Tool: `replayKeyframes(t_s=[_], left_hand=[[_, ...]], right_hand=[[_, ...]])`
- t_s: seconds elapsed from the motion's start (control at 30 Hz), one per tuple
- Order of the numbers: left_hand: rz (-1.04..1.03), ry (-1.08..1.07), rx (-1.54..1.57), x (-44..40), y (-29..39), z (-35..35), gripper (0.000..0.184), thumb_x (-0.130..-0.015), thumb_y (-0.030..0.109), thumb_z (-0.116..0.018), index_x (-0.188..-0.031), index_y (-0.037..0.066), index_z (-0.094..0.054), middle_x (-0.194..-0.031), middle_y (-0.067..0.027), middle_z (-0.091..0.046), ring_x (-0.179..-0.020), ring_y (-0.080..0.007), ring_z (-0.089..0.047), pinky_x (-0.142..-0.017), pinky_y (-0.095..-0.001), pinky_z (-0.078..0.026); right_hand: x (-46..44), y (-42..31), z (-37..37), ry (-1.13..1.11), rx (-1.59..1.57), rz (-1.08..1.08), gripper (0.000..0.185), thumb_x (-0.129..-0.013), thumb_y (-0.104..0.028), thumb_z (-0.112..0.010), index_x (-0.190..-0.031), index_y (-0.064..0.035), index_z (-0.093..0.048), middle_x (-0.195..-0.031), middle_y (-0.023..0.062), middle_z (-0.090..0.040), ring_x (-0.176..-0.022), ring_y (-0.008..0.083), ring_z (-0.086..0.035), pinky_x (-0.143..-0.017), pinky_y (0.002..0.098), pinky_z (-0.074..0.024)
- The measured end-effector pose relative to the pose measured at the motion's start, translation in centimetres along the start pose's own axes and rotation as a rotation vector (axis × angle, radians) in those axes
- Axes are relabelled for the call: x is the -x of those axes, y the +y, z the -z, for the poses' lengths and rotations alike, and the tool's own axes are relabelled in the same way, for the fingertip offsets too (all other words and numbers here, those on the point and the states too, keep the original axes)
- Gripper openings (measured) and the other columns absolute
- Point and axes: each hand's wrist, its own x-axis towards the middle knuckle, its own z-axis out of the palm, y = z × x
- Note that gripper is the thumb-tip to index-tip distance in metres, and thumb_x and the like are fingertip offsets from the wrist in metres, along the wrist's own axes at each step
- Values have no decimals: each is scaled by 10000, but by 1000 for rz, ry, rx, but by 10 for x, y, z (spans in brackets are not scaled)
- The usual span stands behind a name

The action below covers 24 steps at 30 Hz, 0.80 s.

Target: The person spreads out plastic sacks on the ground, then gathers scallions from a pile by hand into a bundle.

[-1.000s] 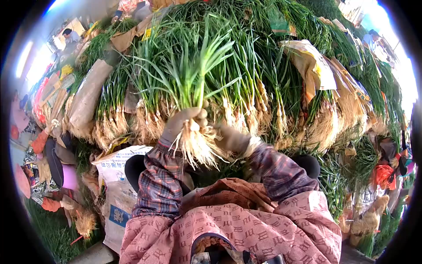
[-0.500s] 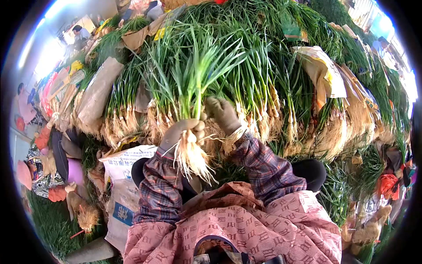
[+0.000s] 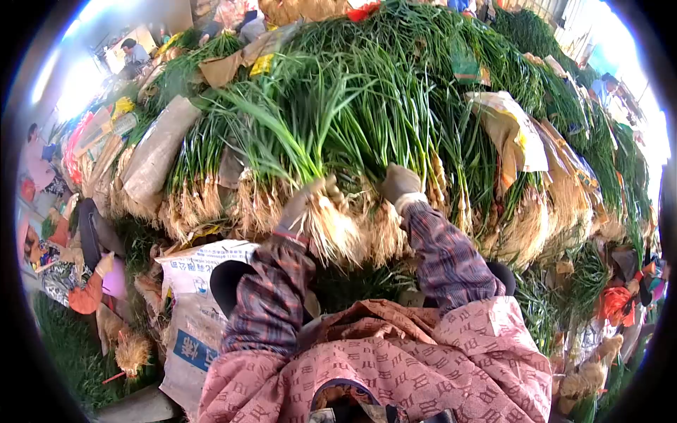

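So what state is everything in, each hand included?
Left hand: closed round the bunch
Bunch: gathered, leaning left, roots toward wearer
Right hand: curled at the heap; grip unclear
Heap: layered, front roots toward wearer
Grey sheet: lying over heap
Paper sheet: creased, draped over heap
Printed sack: crumpled, print showing; mouth unclear
Pink cloth: over lap, rumpled
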Motion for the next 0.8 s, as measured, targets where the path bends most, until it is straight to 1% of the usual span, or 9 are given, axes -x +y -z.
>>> replayKeyframes(t_s=[0.1, 0.17, 0.23, 0.33, 0.43, 0.57, 0.7, 0.77, 0.8], left_hand=[[49, 118, -580, 24, -9, 12, 494, -923, 383, -512, -1234, 1, -552, -1183, -157, -597, -1073, -272, -566, -964, -376, -438], [72, 191, -490, 35, -13, 8, 431, -934, 312, -506, -1225, -3, -554, -1266, -162, -550, -1200, -276, -499, -1033, -402, -378], [42, -171, 105, 24, -18, -7, 345, -917, 264, -551, -1126, -8, -589, -1215, -171, -572, -1167, -302, -529, -998, -426, -418], [51, 65, 160, 24, -25, -20, 298, -909, 215, -566, -1098, -16, -564, -1029, -132, -629, -996, -309, -620, -924, -445, -488], [90, 24, 355, 26, -25, -37, 316, -907, 204, -562, -1118, -31, -552, -1014, -139, -629, -978, -289, -626, -920, -422, -501], [135, 157, 224, 35, -27, -42, 300, -888, 181, -572, -1080, -50, -565, -1035, -154, -631, -917, -244, -622, -870, -368, -507], [105, 206, -14, 36, -32, -36, 259, -888, 195, -580, -1007, -34, -602, -1011, -127, -637, -808, -228, -630, -695, -366, -540], [102, 165, -42, 30, -31, -36, 267, -895, 204, -571, -1008, -36, -600, -992, -124, -638, -799, -223, -623, -698, -361, -535], [63, 113, -74, 22, -36, -26, 304, -903, 239, -564, -1012, -43, -598, -944, -117, -638, -792, -220, -618, -704, -353, -528]], right_hand=[[7, 25, 18, 357, -330, 151, 145, -878, -157, -589, -963, -40, -593, -748, 37, -610, -525, 99, -502, -458, 237, -437], [12, 41, 48, 858, -373, 259, 133, -881, -154, -584, -988, -76, -595, -743, 30, -594, -508, 104, -488, -438, 237, -416], [23, 40, 81, 1079, -246, 282, 173, -895, -219, -598, -1038, -123, -586, -692, 32, -563, -495, 99, -478, -418, 227, -396], [10, 55, 63, 514, -441, 21, 319, -902, -415, -563, -1033, -127, -605, -792, 96, -649, -580, 175, -591, -525, 326, -479], [31, 45, 70, 384, -343, 20, 307, -900, -409, -564, -917, -111, -637, -799, 74, -675, -623, 203, -625, -561, 330, -481], [18, 56, 40, 743, 115, 329, 186, -881, -245, -545, -759, -112, -589, -633, 45, -585, -542, 222, -587, -510, 385, -468], [11, 62, 42, 698, -170, 243, 305, -924, -317, -518, -743, -71, -521, -633, 73, -540, -494, 198, -520, -446, 351, -425], [9, 42, 47, 56, -185, 11, 306, -924, -326, -552, -871, -24, -552, -711, 94, -594, -604, 191, -569, -579, 340, -496], [-5, 50, 24, 83, -90, 82, 312, -924, -328, -553, -926, -16, -554, -747, 98, -602, -646, 197, -580, -623, 342, -508]])
